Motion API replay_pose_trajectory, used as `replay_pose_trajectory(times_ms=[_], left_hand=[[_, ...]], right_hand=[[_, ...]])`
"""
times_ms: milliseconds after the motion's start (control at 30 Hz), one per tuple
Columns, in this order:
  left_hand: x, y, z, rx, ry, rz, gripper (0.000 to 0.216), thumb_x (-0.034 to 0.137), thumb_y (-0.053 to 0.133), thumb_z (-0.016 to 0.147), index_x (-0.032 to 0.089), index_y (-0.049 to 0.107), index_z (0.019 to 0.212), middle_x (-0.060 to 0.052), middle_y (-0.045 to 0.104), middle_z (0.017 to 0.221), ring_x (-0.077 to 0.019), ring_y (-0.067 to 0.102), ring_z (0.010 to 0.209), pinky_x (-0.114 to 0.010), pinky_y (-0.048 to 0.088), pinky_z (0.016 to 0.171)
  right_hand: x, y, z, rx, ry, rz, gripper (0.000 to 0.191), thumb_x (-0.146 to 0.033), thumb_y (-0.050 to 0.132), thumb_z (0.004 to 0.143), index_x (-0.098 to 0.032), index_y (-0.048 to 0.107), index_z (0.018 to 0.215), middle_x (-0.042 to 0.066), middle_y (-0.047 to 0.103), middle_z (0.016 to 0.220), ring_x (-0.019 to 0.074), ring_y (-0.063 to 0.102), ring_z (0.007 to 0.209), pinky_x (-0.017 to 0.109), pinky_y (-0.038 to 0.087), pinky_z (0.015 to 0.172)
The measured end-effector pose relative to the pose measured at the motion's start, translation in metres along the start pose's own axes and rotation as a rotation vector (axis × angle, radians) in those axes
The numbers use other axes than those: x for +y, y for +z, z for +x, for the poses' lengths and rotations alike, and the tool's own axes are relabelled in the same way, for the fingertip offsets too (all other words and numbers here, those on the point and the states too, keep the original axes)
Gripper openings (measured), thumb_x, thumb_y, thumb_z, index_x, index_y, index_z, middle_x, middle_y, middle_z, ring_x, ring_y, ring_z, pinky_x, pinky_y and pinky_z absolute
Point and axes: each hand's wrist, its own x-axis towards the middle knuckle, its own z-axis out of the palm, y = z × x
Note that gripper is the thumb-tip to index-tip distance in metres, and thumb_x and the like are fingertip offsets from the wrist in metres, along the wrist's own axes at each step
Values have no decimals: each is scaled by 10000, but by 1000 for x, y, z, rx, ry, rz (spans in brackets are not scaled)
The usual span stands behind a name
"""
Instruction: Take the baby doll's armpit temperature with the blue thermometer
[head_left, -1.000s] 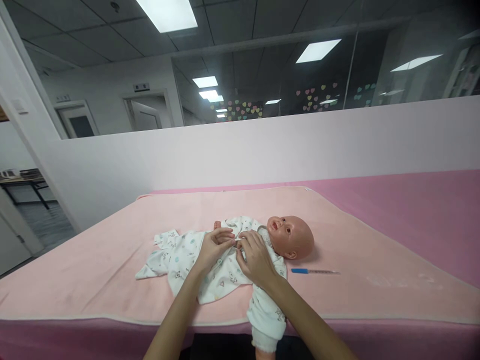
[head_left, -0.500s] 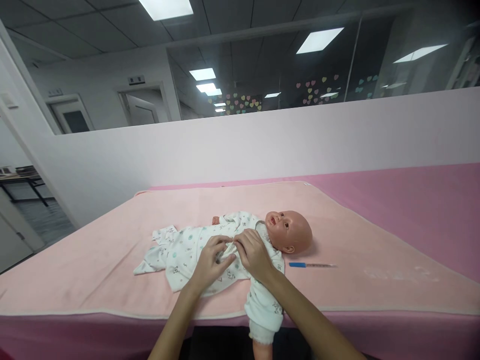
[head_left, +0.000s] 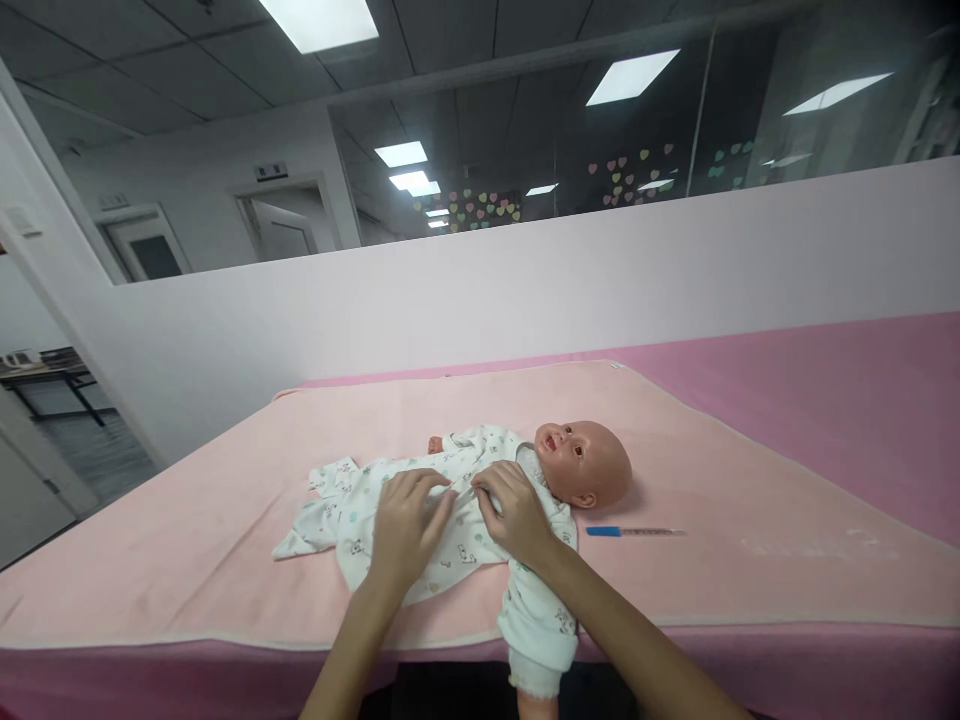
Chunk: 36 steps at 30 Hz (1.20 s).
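Doll of bald plastic (head_left: 592, 465) in a white printed suit (head_left: 341, 505) lies sideways on the pink blanket (head_left: 225, 560), head right; left hand (head_left: 409, 520) lies flat on its tummy, right hand (head_left: 517, 515) pinches the suit nearer the head.

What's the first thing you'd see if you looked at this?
A bald baby doll in a white printed romper lies on its back on a pink blanket. The person's left hand and right hand rest on its chest, and a thin blue-tipped stick lies beside its head.

A thin blue-tipped stick (head_left: 634, 531) lies on the pink blanket (head_left: 225, 560), before a white partition (head_left: 525, 290).
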Motion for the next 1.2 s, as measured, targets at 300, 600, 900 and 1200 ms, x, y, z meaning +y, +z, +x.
replay_pose_trajectory(times_ms=[300, 600, 900, 1200], left_hand=[[5, 26, 15, -160, 154, -12, 143, 228, 455, 804, 202, 564, 893, -47, 584, 905, -192, 507, 839, -340, 376, 772], [5, 39, 2, -58, 132, -63, 163, 164, 428, 822, 181, 546, 933, -58, 574, 939, -184, 496, 871, -321, 392, 770], [4, 40, -5, 55, 48, -150, 156, 171, 463, 838, 211, 599, 904, -27, 573, 784, -157, 490, 752, -305, 380, 689], [5, 40, -4, 131, -11, -214, 116, 195, 521, 806, 226, 631, 829, -6, 578, 713, -152, 510, 723, -306, 382, 680]], right_hand=[[2, 1, 0, 58, 42, 17, 221, -52, 428, 749, -200, 591, 771, 35, 577, 735, 174, 520, 744, 322, 429, 695], [1, 0, -1, 45, 76, 15, 226, -70, 432, 773, -204, 609, 810, 40, 581, 740, 177, 524, 751, 325, 434, 688], [-1, -3, -2, 46, 56, 61, 162, -106, 463, 784, -195, 592, 820, 42, 588, 740, 181, 523, 752, 333, 428, 698], [4, 1, 2, 43, 69, 49, 176, -106, 448, 818, -194, 600, 826, 39, 600, 740, 170, 539, 751, 325, 445, 694]])
